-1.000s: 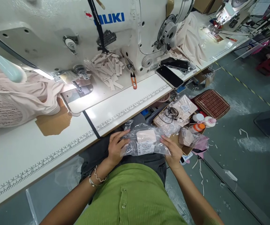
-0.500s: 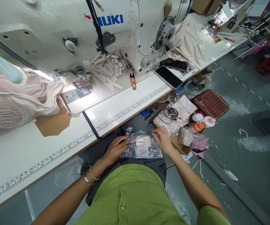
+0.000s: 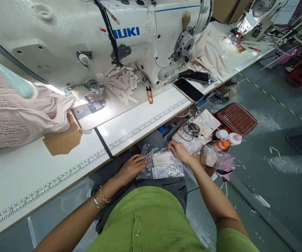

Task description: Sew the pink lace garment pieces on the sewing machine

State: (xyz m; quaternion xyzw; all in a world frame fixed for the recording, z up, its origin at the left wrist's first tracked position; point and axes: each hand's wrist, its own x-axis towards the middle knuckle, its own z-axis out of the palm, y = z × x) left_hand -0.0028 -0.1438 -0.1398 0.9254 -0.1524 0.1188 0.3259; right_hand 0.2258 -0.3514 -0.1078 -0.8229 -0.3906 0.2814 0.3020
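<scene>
A clear plastic bag (image 3: 175, 168) lies on the dark trousers (image 3: 178, 183) over the person's lap, just below the worktop (image 3: 69, 182); inside it shows a pale piece (image 3: 162, 159), with a printed label (image 3: 160, 172) whose lettering is too small to read. The left hand (image 3: 131, 170) lies over the bag's left side, fingers outstretched and close together; its thumb is hard to make out, so I cannot tell whether it grips. The right hand (image 3: 180, 151) pinches the upper right edge, fingers drawn narrow on the plastic; the fingertips partly hide that edge. Just to the right, a cardboard box (image 3: 210, 170) is mostly covered by packets, bottles and a black cable (image 3: 191, 130); on the worktop, orange snips (image 3: 149, 95) lie near pale strips (image 3: 123, 84); the sewing machine (image 3: 62, 45) is cut off by the top of the view.
</scene>
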